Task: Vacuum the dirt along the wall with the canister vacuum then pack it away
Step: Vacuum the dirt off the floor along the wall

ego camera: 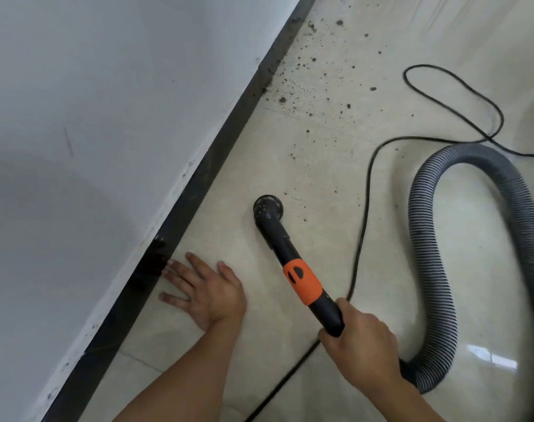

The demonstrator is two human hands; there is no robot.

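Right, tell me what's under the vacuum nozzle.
Pale floor tile surrounds the nozzle head, with dirt specks beyond it. Whatever lies beneath the head is covered.

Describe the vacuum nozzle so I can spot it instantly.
From the dark baseboard under the white wall, look right to the black wand with an orange collar in the right hand. The nozzle is the round black disc at its far tip, unlike the thin cord and ribbed grey hose nearby.
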